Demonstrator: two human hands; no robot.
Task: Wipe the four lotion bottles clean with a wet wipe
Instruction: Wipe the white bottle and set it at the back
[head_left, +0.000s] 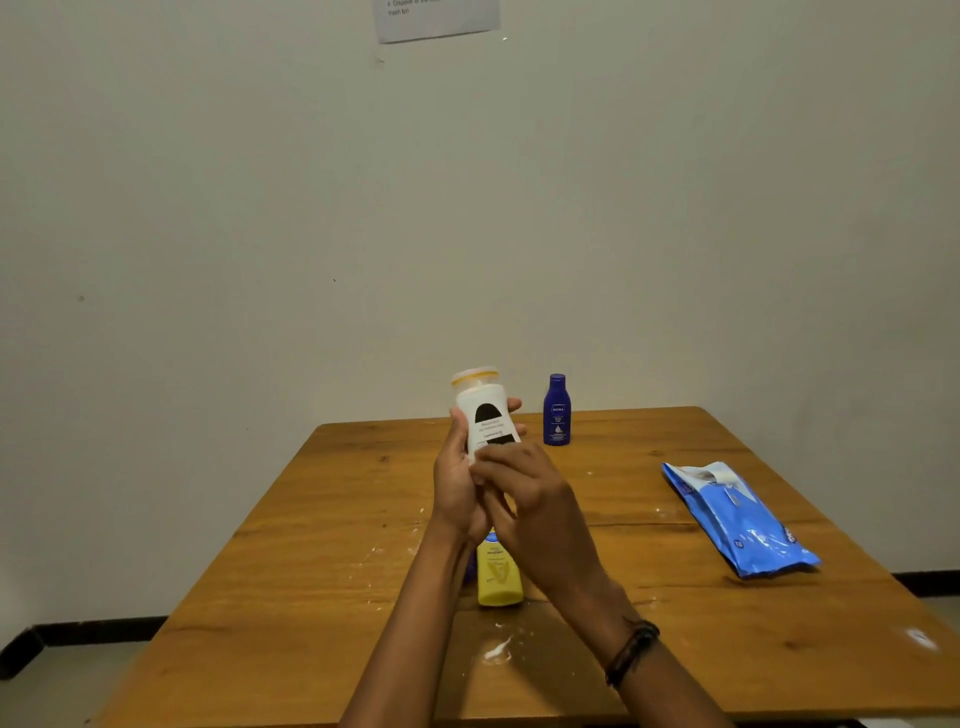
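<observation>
My left hand (454, 483) grips a white lotion bottle (485, 415) with a black label and a yellow-rimmed cap, held above the table with the cap up. My right hand (530, 504) lies over the bottle's lower end with curled fingers. A small pale bit under them looks like the wet wipe (479, 475), which is mostly hidden. A yellow lotion bottle (500, 574) stands on the table right below my hands. A dark blue lotion bottle (557, 410) stands upright near the far edge. A purple sliver (470, 569) shows behind my left forearm.
A blue pack of wet wipes (743, 522) lies on the right side of the wooden table (311, 545). White smears and specks mark the tabletop near the front. A plain wall rises behind the table, with a paper sheet (436, 18) taped high up.
</observation>
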